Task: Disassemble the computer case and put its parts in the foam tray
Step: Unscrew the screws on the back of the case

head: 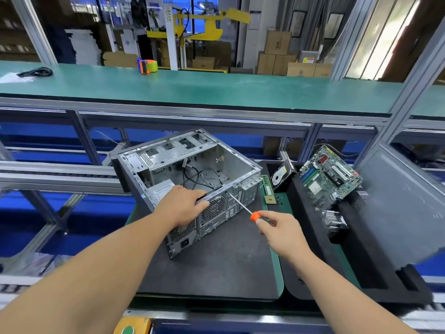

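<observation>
We have the open computer case (187, 179) lying on the dark mat (216, 261), with the foam tray (375, 266) just to its right holding the motherboard (330, 177). Our left hand (185, 203) rests fingers-down over the case's rear edge, while our right hand (277, 227) pinches the screwdriver (243, 208), tip at the rear panel.

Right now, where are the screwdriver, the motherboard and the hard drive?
screwdriver (255, 216): head view, orange handle in the right hand.
motherboard (330, 177): head view, middle of the green board.
hard drive (279, 177): head view, its round label.
</observation>
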